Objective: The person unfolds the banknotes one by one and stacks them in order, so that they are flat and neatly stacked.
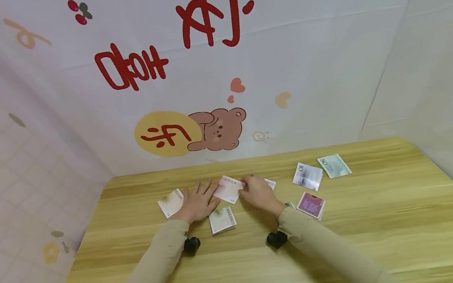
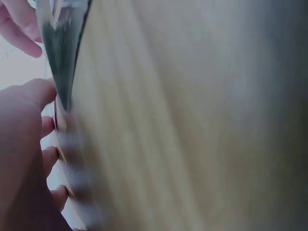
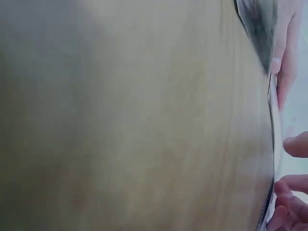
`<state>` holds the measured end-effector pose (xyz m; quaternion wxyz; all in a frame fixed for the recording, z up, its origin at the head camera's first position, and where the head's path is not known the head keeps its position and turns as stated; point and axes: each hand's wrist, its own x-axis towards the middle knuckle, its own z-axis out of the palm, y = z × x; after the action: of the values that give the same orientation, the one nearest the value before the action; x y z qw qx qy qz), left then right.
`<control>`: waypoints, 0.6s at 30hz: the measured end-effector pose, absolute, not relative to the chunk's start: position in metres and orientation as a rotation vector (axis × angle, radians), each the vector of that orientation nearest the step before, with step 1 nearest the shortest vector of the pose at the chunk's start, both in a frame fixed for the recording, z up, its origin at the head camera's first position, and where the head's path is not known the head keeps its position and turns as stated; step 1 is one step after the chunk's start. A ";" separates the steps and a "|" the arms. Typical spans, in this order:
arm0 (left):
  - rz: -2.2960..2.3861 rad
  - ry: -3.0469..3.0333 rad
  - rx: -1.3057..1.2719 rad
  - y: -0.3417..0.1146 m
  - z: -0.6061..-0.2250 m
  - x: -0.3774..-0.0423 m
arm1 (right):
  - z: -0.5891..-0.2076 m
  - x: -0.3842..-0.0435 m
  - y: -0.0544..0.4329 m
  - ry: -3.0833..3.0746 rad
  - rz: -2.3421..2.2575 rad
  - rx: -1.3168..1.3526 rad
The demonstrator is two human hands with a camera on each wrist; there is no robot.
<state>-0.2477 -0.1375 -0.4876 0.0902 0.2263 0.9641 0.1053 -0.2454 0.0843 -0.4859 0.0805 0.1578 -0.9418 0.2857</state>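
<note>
In the head view my left hand (image 1: 198, 203) lies palm down with fingers spread, its thumb side at the left edge of a pale pink banknote (image 1: 229, 189). My right hand (image 1: 257, 192) has bent fingers at that note's right edge, thumb and forefinger at its corner. Beside the left fingers is a folded pale note (image 1: 171, 204). Another folded greenish-white note (image 1: 222, 220) sits just nearer me, its standing flap (image 2: 62, 53) large in the left wrist view. Partly hidden behind the right hand is one more note (image 1: 270, 183).
To the right lie a blue-grey 10 note (image 1: 307, 177), a green 50 note (image 1: 334, 166) and a purple-red note (image 1: 311, 205). A green corner (image 1: 289, 205) peeks out by the right wrist. Printed white cloth (image 1: 308, 76) hangs behind the wooden table (image 1: 245, 274).
</note>
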 end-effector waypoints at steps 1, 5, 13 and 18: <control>0.323 2.867 0.676 -0.137 -0.488 -0.248 | -0.486 -0.246 0.084 -2.838 0.843 0.445; 0.345 2.871 0.677 -0.137 -0.489 -0.248 | -0.486 -0.247 0.082 -2.877 0.870 0.393; 0.640 2.919 0.769 -0.132 -0.484 -0.251 | -0.485 -0.250 0.078 -2.817 1.015 0.452; 0.813 2.897 0.838 -0.125 -0.478 -0.254 | -0.486 -0.251 0.073 -2.838 1.041 0.445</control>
<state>-0.2538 -0.1255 -0.4779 0.0091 0.2681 0.9275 0.2602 -0.2507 0.0733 -0.4856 0.0433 0.1457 -0.9279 0.3403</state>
